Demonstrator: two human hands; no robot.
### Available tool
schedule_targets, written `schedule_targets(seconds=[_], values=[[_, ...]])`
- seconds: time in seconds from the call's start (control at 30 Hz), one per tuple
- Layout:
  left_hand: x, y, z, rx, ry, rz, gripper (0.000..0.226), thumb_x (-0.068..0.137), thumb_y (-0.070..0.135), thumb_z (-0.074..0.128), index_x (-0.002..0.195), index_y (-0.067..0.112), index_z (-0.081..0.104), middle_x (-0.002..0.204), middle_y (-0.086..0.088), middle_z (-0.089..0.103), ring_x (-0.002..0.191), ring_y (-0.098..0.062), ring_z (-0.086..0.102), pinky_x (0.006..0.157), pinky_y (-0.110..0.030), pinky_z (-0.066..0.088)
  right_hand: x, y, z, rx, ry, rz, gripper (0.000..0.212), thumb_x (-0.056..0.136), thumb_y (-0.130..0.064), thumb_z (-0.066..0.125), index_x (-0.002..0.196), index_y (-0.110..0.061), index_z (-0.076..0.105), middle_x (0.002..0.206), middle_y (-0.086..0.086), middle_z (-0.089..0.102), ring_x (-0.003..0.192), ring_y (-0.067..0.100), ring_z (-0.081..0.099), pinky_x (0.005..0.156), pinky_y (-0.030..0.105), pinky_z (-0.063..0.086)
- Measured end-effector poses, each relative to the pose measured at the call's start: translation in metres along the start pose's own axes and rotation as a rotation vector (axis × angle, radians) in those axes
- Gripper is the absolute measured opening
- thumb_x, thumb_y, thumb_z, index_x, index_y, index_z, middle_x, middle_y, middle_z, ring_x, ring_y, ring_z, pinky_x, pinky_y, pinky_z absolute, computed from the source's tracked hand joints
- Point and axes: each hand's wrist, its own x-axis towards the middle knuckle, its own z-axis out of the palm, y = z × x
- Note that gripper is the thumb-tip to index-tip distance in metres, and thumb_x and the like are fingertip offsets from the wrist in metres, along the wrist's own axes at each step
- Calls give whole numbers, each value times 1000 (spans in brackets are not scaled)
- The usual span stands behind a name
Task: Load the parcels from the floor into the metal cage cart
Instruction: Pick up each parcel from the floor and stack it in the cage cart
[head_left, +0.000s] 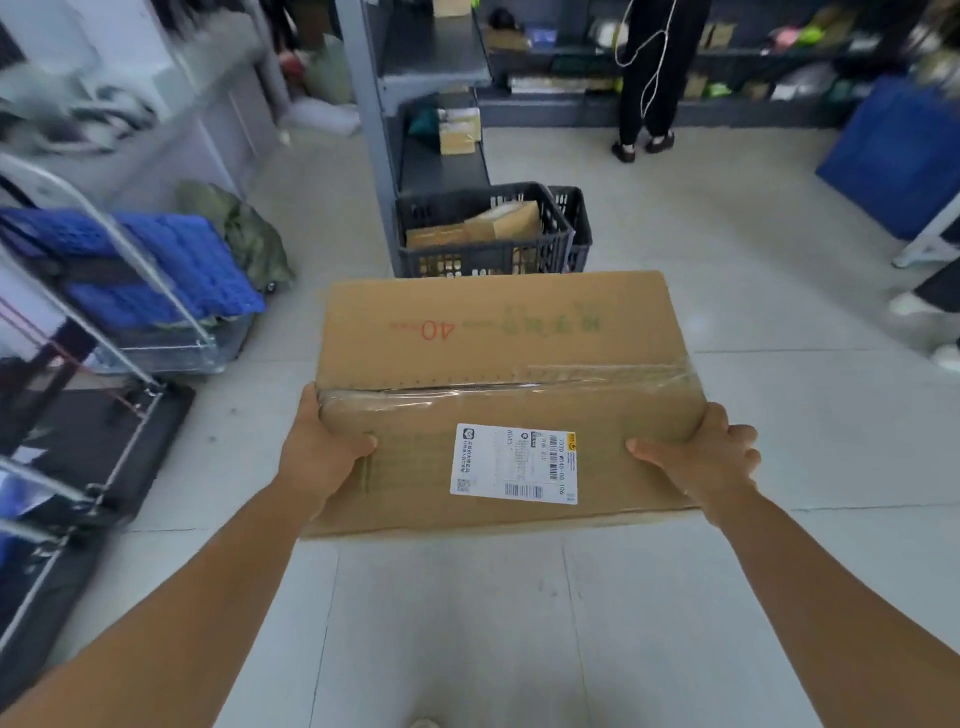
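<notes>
At centre, above the pale tiled floor (727, 312), a large cardboard parcel (498, 353) held in the air between both hands. Left hand (317, 452) at 9 o'clock on the near left corner, thumb curled onto the top face, other fingers hidden below the box. Right hand (711, 452) at 3 o'clock on the near right corner, thumb on top, fingers wrapped round the side edge. So both grips closed on the parcel. Long axis running left to right, from 9 to 3 o'clock; top face turned up and sloping a little toward the camera. Clear tape along the middle seam, a white shipping label (514, 465) on the near half, small print not readable. Printed red "40" and green characters on the far half, upside down from here.

At 9 o'clock, the metal cage cart (130, 364), cut off by the left border and blurred; contents hard to make out, blue padding (156, 260) behind its bars. At 12 o'clock, a black plastic crate (483, 260) with brown boxes inside, in front of grey shelving (415, 62). At 1 o'clock, a person in black (654, 78), upper body out of frame. At 2 o'clock, a blue bag (898, 150), partly cut off.
</notes>
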Motion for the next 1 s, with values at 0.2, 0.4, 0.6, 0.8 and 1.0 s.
schedule_targets(seconds=[0.2,0.4,0.6,0.8,1.0], values=[[-54,20,-94,-34,186,41,74,78,7,76,140,19,37,113,0,53,96,-22,48,81,-34,41,-55,-61,-24,40,-50,-195,95,65,-54,80,138,-21,30,131,13,30,123,35,33,100,54,39],[-112,18,-186,-91,308,24,84,82,9,74,149,22,26,133,-6,49,107,-26,47,89,-36,36,-122,-118,-33,61,-102,-371,90,66,-53,79,136,-20,33,129,11,31,123,34,33,97,51,42],[-166,-4,-283,-127,426,25,84,83,10,73,150,18,24,129,-4,47,108,-25,47,88,-34,37,-202,-177,-25,99,-153,-527,84,67,-52,80,132,-21,37,130,12,33,121,35,36,94,44,41],[-235,-41,-394,-140,602,43,86,81,12,74,151,19,24,142,-8,45,119,-30,48,89,-34,37,-307,-232,-2,152,-224,-669,88,59,-59,81,128,-26,38,131,11,43,117,35,44,94,49,45],[-313,-93,-497,-152,779,40,86,81,9,75,151,18,25,143,-9,44,121,-29,46,90,-31,34,-434,-274,21,174,-276,-798,70,67,-54,80,117,-25,40,129,10,32,123,34,34,95,45,38]])
